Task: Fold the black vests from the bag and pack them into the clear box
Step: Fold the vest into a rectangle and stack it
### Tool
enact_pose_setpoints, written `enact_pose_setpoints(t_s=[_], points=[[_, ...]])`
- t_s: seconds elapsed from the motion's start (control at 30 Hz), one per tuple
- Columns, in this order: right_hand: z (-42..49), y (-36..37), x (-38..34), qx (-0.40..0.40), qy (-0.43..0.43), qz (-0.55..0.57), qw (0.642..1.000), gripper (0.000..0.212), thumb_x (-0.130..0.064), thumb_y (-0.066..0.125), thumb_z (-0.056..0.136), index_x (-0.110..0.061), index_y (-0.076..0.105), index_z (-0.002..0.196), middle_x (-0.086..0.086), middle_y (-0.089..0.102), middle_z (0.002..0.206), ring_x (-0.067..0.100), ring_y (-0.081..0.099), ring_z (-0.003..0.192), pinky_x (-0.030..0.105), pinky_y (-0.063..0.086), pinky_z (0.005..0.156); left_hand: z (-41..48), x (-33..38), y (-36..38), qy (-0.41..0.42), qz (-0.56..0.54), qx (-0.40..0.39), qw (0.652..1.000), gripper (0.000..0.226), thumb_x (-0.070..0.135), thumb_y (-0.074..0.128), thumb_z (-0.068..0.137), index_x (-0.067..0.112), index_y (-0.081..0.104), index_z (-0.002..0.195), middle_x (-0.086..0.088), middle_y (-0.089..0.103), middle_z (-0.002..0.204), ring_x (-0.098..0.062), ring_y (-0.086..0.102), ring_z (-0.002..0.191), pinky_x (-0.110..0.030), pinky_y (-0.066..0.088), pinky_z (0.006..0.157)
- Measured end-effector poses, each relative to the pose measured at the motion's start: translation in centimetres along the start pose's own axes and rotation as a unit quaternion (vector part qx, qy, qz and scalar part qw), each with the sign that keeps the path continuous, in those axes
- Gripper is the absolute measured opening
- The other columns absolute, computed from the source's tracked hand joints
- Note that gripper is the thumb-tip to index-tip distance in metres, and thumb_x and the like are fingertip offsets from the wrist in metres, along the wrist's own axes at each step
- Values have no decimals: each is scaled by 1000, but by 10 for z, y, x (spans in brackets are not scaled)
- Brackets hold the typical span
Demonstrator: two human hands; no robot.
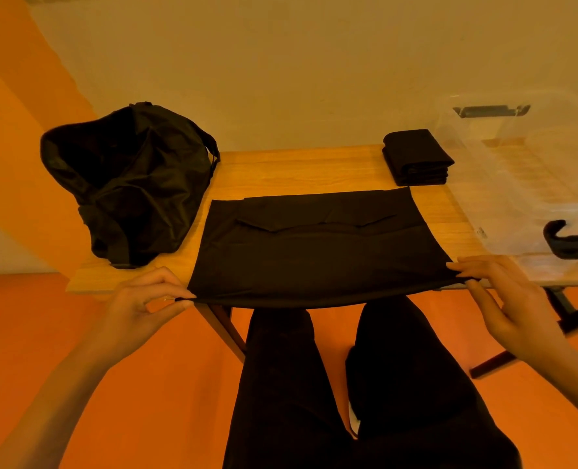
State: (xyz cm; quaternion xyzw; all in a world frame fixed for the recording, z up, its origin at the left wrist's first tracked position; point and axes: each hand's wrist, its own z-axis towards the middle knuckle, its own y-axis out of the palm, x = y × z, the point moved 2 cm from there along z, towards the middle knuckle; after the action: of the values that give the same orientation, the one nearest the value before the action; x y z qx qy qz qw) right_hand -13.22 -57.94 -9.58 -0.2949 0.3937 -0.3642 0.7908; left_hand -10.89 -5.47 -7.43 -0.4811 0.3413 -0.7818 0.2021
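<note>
**Both hands pinching the near corners of a black vest on the table**

A black vest is lying spread flat across the middle of the wooden table. Its near hem is hanging slightly over the table's near edge and its far hem is reaching towards the middle of the tabletop. A folded flap is showing across its upper half.

The left hand is pinching the vest's near left corner between thumb and fingertips, just off the near edge of the table. The right hand is pinching the near right corner in the same way, with the other fingers lying loosely extended. The two hands are holding well apart, and the hem is stretching taut between them.

The black bag is slumping open at the table's left edge, just beside the vest. A folded stack of black cloth is resting near the far right corner, beyond the vest and apart from it. It is sitting just beside the left wall of the clear box; whether the two are touching cannot be told. The box is occupying the table's right end, with a dark latch showing at its far side and another at its near side.

The person's legs in dark trousers are showing below the near edge, over an orange floor.
</note>
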Motion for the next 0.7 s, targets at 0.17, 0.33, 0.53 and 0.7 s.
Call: enact_pose_setpoints(t_s=[0.17, 0.33, 0.53, 0.7], points=[[15, -5, -9, 29, 57, 70, 996, 25, -35, 40, 101, -25, 58, 116, -3, 59, 109, -3, 55, 104, 9, 42, 86, 11, 17, -8, -46, -79, -39, 995, 13, 44, 69, 89, 33, 74, 94, 5, 70, 115, -13, 63, 115, -27, 47, 98], [42, 4, -12, 48, 124, 108, 985, 16, -23, 45, 107, -25, 55, 119, 0, 63, 108, -9, 56, 97, 5, 43, 82, 39, 23, -4, -104, -149, 78, 980, 3, 22, 73, 93, 25, 72, 93, 6, 71, 93, -16, 67, 95, -22, 52, 84], [88, 17, -5, 120, 188, 117, 968, 18, -17, 50, 105, -26, 60, 118, -9, 60, 90, -6, 58, 87, 13, 48, 79, 87, 17, 10, -173, -124, 195, 957, 8, 13, 66, 97, 12, 71, 103, -9, 67, 94, -10, 66, 88, -28, 54, 84], [121, 40, 20, 111, 276, 115, 948, 20, -21, 52, 105, -20, 66, 119, -1, 64, 99, 9, 60, 94, 35, 53, 84, 117, 2, 26, -217, -72, 314, 922, 10, 26, 70, 97, 17, 70, 100, 8, 63, 84, 0, 62, 79, -17, 52, 75]])
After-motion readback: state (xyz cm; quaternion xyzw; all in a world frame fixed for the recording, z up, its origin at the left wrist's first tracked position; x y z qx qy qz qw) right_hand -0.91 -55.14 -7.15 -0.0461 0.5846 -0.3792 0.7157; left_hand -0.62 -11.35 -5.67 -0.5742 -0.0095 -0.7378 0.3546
